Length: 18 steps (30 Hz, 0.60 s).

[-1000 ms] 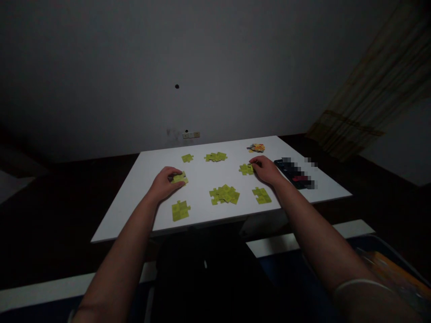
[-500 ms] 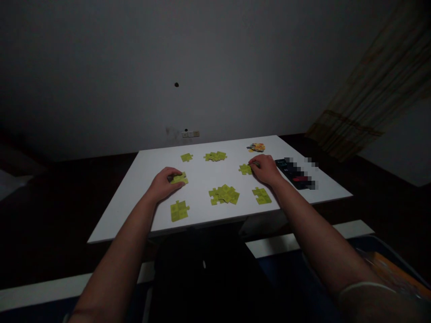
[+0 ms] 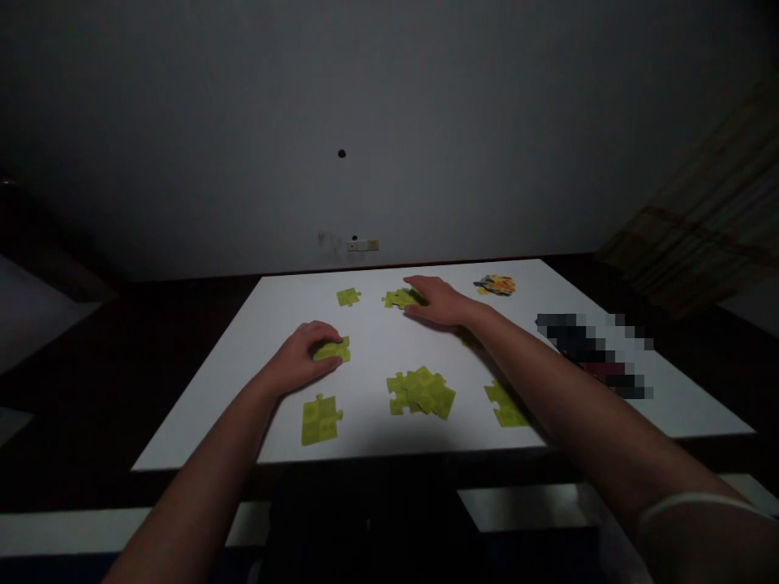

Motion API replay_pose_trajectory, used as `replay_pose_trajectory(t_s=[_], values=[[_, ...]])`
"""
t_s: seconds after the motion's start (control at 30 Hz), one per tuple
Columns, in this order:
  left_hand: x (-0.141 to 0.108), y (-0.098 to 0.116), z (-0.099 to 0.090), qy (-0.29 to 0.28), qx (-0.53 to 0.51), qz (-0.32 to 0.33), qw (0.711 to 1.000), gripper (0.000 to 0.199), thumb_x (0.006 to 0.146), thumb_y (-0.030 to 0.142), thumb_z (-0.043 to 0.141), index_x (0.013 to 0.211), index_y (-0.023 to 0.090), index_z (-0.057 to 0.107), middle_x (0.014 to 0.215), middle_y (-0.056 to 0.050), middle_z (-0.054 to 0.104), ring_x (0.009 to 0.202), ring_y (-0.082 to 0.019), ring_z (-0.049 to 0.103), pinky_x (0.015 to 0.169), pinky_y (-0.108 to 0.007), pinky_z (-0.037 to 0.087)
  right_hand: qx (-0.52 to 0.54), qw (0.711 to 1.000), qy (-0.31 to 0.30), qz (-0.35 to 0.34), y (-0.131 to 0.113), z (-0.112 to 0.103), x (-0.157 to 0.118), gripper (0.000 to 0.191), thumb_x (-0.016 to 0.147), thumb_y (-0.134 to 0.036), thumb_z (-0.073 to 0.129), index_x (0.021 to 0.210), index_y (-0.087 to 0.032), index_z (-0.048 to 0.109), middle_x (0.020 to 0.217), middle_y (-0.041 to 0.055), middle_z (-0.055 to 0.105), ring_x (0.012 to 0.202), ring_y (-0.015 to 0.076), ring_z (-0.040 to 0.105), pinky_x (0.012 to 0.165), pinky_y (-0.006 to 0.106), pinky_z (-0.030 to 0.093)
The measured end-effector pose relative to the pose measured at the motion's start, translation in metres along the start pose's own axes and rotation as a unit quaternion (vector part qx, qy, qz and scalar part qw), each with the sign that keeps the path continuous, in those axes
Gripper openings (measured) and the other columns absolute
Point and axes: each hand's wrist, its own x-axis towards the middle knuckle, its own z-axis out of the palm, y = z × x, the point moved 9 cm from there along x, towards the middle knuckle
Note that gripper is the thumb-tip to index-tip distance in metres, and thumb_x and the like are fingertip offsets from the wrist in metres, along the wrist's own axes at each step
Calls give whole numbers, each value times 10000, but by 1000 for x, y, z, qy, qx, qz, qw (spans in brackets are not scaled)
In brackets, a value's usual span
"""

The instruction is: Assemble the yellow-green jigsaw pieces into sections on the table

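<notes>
My left hand (image 3: 307, 357) rests on the left of the white table (image 3: 225, 389), its fingers and thumb around a green puzzle piece (image 3: 334, 350). My right hand (image 3: 435, 302) reaches over the far pile of green pieces (image 3: 395, 298), fingers and thumb spread apart at its right side and covering part of it. Under my right wrist, another green piece (image 3: 468, 337) is mostly hidden. Nearest the front edge lie a pile of green pieces (image 3: 423, 392), a green piece at the left (image 3: 320, 420) and one at the right (image 3: 506, 405), partly behind my forearm.
A single green piece (image 3: 348, 297) lies at the far left. Orange and yellow pieces (image 3: 497, 285) are heaped at the back right. A dark, pixelated object (image 3: 590, 353) lies on the right side. Beyond the table stands a wall with sockets (image 3: 363, 246).
My right hand has moved left and away from me, from the right-hand green piece to the far pile, and its fingers have opened. My left hand stays at its piece. The view has shifted.
</notes>
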Motion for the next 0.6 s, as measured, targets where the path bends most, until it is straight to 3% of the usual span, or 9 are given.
replay_pose_trajectory(t_s=[0.07, 0.23, 0.3, 0.37, 0.5, 0.6], values=[[-1, 2, 2, -8, 0, -2, 1000, 314, 854, 507, 890, 1121, 341, 885, 1300, -80, 848, 1277, -383, 784, 1240, -666, 587, 4, 1000, -4, -13, 3, 18, 12, 778, 1035, -580, 871, 1737, -302, 683, 1809, 164, 671, 1678, 457, 607, 1408, 712, 461], [14, 10, -1, -39, 17, -23, 999, 348, 943, 600, 808, 1114, 308, 886, 1225, -95, 849, 1192, -395, 799, 1152, -641, 625, 17, 997, -15, -76, -7, 43, 8, 498, 1157, -545, 741, 1608, -342, 803, 1704, 115, 764, 1610, 424, 656, 1370, 640, 488], [29, 24, -4, -36, 59, -23, 997, 343, 954, 593, 795, 1106, 300, 885, 1172, -96, 849, 1152, -406, 798, 1137, -648, 615, 11, 995, -19, -96, -15, 43, 2, 466, 1191, -510, 694, 1591, -305, 817, 1652, 139, 785, 1532, 423, 692, 1325, 618, 509], [45, 52, 5, -64, 94, 13, 993, 342, 928, 577, 836, 1124, 304, 897, 1208, -95, 850, 1237, -444, 783, 1208, -674, 572, 4, 995, -17, -102, -23, 39, -3, 447, 1213, -497, 669, 1578, -287, 820, 1610, 152, 792, 1483, 418, 694, 1295, 603, 512], [56, 126, 54, -190, 43, 97, 976, 376, 944, 604, 897, 1234, 365, 887, 1311, -61, 859, 1287, -412, 807, 1221, -617, 589, -25, 996, -29, -85, -33, 33, -6, 402, 1221, -444, 666, 1554, -278, 818, 1574, 169, 772, 1468, 420, 648, 1262, 597, 504], [44, 166, 95, -250, 34, 163, 954, 642, 799, 577, 1083, 1355, 360, 846, 1425, -89, 840, 1315, -419, 803, 1176, -583, 629, -51, 994, -50, -81, -39, 31, -6, 401, 1194, -402, 695, 1540, -237, 815, 1547, 195, 756, 1433, 430, 636, 1233, 587, 510]])
